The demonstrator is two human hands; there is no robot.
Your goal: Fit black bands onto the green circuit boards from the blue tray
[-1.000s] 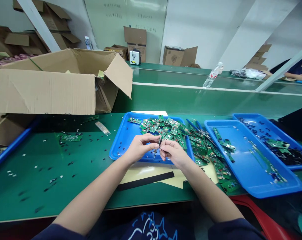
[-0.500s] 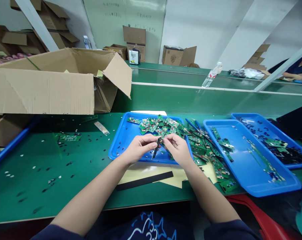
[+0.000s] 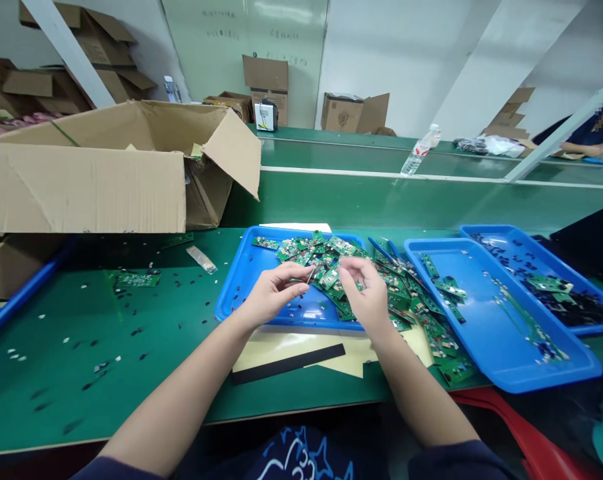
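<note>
My left hand (image 3: 277,291) is closed over the near part of a blue tray (image 3: 261,303), pinching a thin piece (image 3: 311,274) between thumb and fingertips. It is seen edge-on and looks like a small circuit board. To its right, my right hand (image 3: 366,293) is apart from that piece, with thumb and index finger drawn together; whatever is between them is too small to make out. Behind and between the hands, a heap of green circuit boards (image 3: 301,251) fills the tray's back and right. More boards (image 3: 406,293) spill onto the table at the right.
Blue-handled pliers (image 3: 394,249) lie on the spilled boards. Further right are two blue trays (image 3: 486,313) (image 3: 496,233) with boards and small parts. A black strip (image 3: 288,364) rests on yellow paper in front. A large cardboard box (image 3: 86,190) stands left; a bottle (image 3: 421,151) stands behind.
My hands were together on one thin dark piece. My right hand has moved away to the right, while my left hand stays almost in place with a thin piece in its fingers.
</note>
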